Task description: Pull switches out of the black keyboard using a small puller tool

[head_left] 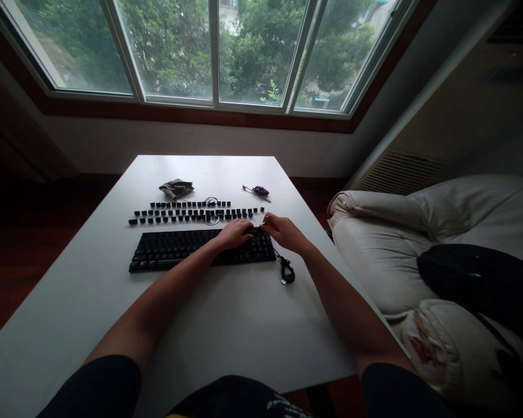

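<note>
Keyboard [174,247] lies beneath unclenched left hand [236,233]; right hand [286,232] apparently pinches small object [262,225].

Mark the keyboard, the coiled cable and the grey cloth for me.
Keyboard [174,246]: head view, on the keys in its left part.
Coiled cable [291,276]: head view, on the right side of its bundled loop.
Grey cloth [176,188]: head view, middle of its crumpled top.
</note>
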A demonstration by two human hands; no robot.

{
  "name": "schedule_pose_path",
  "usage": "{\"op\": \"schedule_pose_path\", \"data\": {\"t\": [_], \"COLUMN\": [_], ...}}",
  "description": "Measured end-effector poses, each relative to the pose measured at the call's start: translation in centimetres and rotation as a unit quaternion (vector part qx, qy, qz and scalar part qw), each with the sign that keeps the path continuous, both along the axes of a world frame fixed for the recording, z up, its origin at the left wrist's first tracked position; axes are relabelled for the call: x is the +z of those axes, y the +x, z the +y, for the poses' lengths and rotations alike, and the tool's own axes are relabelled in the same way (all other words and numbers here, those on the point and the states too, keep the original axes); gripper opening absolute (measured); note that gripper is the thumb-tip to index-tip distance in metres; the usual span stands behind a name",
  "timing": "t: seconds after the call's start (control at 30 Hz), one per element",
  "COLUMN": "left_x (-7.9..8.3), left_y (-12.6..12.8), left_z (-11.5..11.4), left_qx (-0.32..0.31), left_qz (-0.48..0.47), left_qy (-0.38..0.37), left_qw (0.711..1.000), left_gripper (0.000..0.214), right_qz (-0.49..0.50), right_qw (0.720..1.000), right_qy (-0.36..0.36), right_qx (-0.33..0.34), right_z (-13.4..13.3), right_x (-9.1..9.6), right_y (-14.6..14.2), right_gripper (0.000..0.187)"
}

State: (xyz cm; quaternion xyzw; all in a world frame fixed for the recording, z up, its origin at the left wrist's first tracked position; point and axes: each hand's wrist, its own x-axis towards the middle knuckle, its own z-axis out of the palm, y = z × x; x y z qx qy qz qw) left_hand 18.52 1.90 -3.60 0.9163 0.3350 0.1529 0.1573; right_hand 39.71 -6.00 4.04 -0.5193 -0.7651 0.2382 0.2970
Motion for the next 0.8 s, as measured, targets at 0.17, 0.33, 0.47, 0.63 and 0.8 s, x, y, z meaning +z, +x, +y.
{"op": "schedule_pose_path", "data": {"t": [0.17, 0.33, 0.47, 0.63, 0.8], "left_x": [0.1, 0.2, 0.1, 0.0, -0.2], "left_y": [0.0, 0.0, 0.1, 0.0, 0.0], "left_z": [-0.1, -0.1, -0.1, -0.1, -0.2], "left_qx": [0.003, 0.011, 0.014, 0.013, 0.015], "left_qz": [-0.002, -0.001, -0.001, -0.003, -0.006], "left_qy": [-0.005, -0.009, -0.008, -0.005, -0.003], "left_qw": [1.000, 1.000, 1.000, 1.000, 1.000], "left_gripper": [0.035, 0.034, 0.035, 0.035, 0.036], "right_qz": [0.017, 0.063, 0.129, 0.082, -0.113], "right_qw": [0.999, 0.997, 0.983, 0.991, 0.992], "right_qy": [0.010, -0.040, -0.130, -0.104, 0.040], "right_qx": [-0.043, -0.036, -0.009, 0.022, 0.034], "right_z": [0.0, 1.2, 2.2, 1.2, -1.4], "right_x": [0.1, -1.0, -2.1, -1.2, 0.9], "right_y": [0.2, 1.8, 2.4, 1.8, -0.3], "right_gripper": [0.011, 0.015, 0.021, 0.018, 0.006]}}
